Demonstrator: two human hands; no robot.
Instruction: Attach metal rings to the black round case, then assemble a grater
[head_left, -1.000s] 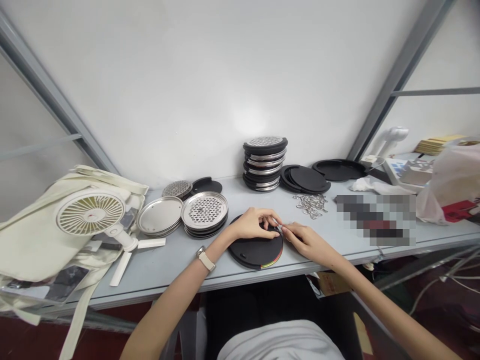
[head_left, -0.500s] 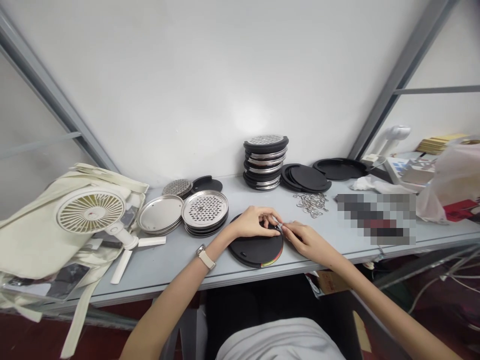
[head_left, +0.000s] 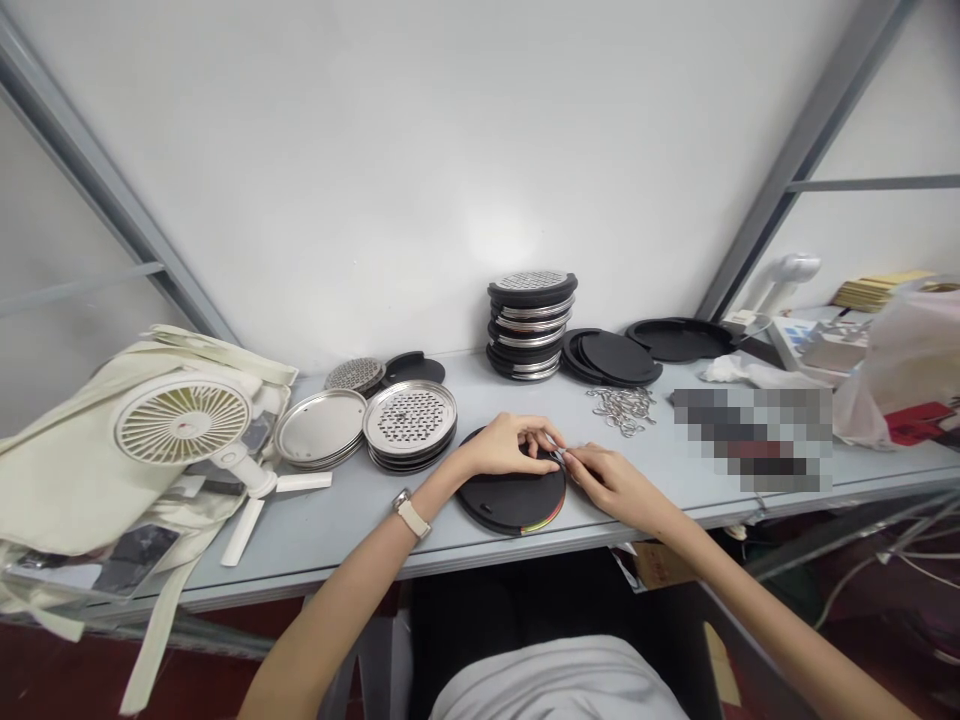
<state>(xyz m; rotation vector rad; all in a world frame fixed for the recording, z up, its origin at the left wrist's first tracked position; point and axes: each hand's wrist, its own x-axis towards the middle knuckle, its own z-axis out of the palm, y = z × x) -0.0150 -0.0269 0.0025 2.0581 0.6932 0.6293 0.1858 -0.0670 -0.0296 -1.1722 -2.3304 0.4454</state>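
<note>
A round black disc [head_left: 510, 497] lies flat at the table's front, with red, yellow and green bands along its lower right rim. Over its upper edge curves my left hand [head_left: 514, 445], thumb and fingers closed around a small shiny metal piece [head_left: 559, 454]. From the right, my right hand [head_left: 611, 483] pinches the same piece between thumb and fingertips; its exact shape is mostly hidden. Behind my right hand lies a loose pile of small silver metal loops [head_left: 624, 408]. A stack topped by a perforated metal grater disc [head_left: 410, 418] stands left of the black disc.
Plain metal discs [head_left: 319, 430] lie stacked at the left, near a white fan [head_left: 184, 422] and a cream bag [head_left: 60, 480]. A tall stack of black and metal discs [head_left: 531, 330] stands at the back. More black discs [head_left: 619, 357] and a plastic bag [head_left: 892, 350] are rightward.
Both hands stay in almost the same place. The small metal piece between the fingertips shows slightly more; the discs have not moved.
</note>
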